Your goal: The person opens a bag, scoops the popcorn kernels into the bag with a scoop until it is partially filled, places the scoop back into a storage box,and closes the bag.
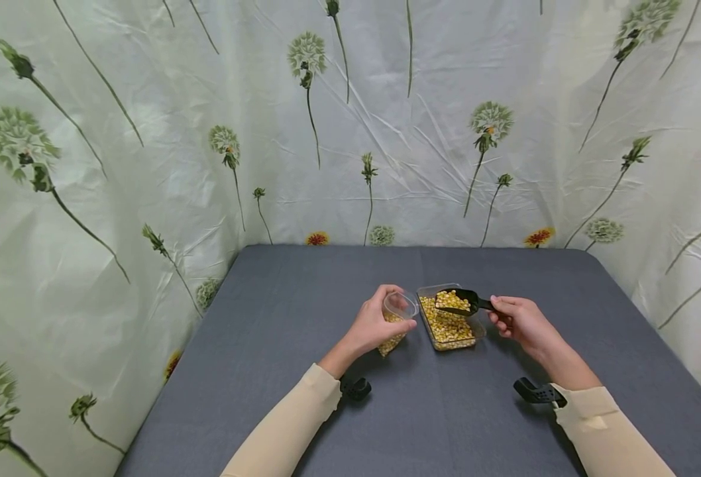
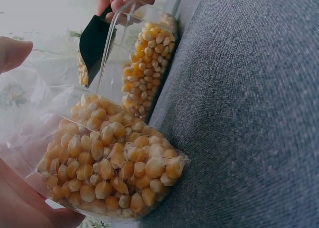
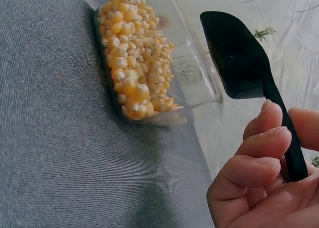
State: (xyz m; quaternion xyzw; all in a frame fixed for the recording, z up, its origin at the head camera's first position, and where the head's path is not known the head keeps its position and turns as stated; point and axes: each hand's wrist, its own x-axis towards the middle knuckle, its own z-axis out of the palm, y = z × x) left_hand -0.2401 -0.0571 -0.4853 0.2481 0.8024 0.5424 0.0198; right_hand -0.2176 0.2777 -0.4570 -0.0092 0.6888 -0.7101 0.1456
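Note:
My left hand [image 1: 381, 318] grips a clear plastic bag [image 2: 114, 161] partly filled with yellow corn kernels; its round mouth faces up between thumb and fingers. In my right hand [image 1: 520, 324] is the handle of a black scoop [image 3: 239, 58], pinched between thumb and curled fingers. A heap of kernels [image 1: 452, 300] lies in the scoop, which is held level over a clear rectangular container [image 1: 438, 346]. That container stands on the table just right of the bag, with corn [image 3: 132, 58] covering its bottom.
The table [image 1: 303, 291] has a dark grey cloth top. Behind it and at its sides hang pale curtains [image 1: 422, 146] printed with dandelions. Black wrist mounts [image 1: 538, 392] stick out from beside both cream sleeves [image 1: 293, 421].

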